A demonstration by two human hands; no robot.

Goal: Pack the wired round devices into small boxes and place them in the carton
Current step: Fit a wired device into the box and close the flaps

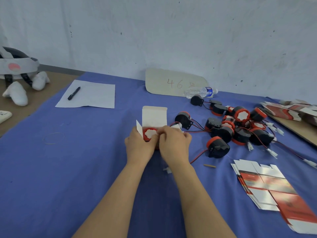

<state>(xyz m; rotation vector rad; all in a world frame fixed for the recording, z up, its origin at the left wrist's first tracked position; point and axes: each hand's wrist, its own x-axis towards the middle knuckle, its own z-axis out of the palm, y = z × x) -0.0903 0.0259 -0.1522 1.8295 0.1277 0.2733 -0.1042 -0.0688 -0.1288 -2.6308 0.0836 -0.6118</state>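
A small white box [154, 115] stands open at the table's middle, its lid flap up. Inside it sits a round device [149, 133] with a red rim and white face. My left hand [139, 145] grips the box's left side. My right hand [175, 143] holds its right side, fingertips curled over the device's edge. A red and black wire [197, 158] trails out from under my right hand. A pile of several black and red wired devices [240, 124] lies to the right. No carton is in view.
Flat unfolded boxes [267, 184] lie at the near right, and more [291, 110] at the far right. A cardboard sign [173, 83] and a water bottle [200, 91] are at the back. Paper with a black pen [74, 93] lies at the left, near a rubber band [53, 138].
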